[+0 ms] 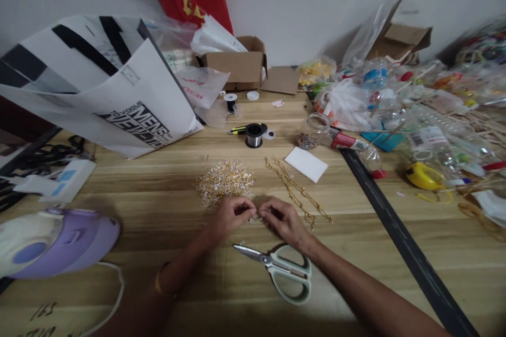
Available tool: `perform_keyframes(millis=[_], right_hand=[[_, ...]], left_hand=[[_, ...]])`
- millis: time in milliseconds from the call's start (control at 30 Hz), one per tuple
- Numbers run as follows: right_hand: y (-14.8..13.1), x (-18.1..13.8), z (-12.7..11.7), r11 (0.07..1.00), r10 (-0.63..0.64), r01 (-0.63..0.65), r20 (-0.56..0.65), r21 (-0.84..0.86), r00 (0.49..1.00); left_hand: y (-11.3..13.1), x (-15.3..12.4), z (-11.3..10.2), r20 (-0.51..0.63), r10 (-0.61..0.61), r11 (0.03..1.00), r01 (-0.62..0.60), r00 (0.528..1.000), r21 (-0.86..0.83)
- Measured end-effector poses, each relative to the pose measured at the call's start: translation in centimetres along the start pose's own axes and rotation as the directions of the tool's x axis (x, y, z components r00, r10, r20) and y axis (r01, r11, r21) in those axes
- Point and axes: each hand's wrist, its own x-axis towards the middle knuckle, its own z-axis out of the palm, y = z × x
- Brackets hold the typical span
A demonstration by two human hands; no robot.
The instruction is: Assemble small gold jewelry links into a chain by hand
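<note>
My left hand [233, 216] and my right hand [281, 217] meet fingertip to fingertip low over the wooden table [166, 242]. Both are closed in a pinch. Something tiny and shiny shows at the fingertips, too small to name. Just beyond my left hand lies a heap of small gold and silver pieces [224, 181]. Two strands of gold beaded chain [294, 187] stretch out to the right of my right hand. Scissors with pale green handles [276, 266] rest below my hands, the blades pointing left.
Behind the heap stand a wire spool [253, 136], a cutter knife [237, 129] and a jar of beads [310, 131]. A white card [306, 164] lies nearby. A large paper bag [138, 100] and a purple-white appliance [75, 242] stand left. Plastic bottles and a yellow tape measure [425, 175] crowd the right.
</note>
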Motion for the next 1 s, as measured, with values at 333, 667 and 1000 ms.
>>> perform_keyframes(millis=[333,667,1000], right_hand=[[0.1,0.0,0.2,0.952,0.219,-0.21,-0.014,0.223,0.976],[0.4,0.0,0.2,0.985,0.127,-0.124,-0.015,0.118,0.992],[0.4,-0.2,0.3,0.998,-0.011,0.011,0.0,-0.067,1.0]], left_hand=[[-0.6,0.3,-1.9,0.004,0.039,0.983,-0.039,0.999,0.178],[1.2,-1.0,-2.1,0.399,0.036,0.706,-0.306,0.916,0.639],[0.2,-1.6,-3.7,0.477,0.057,0.68,-0.384,0.877,0.625]])
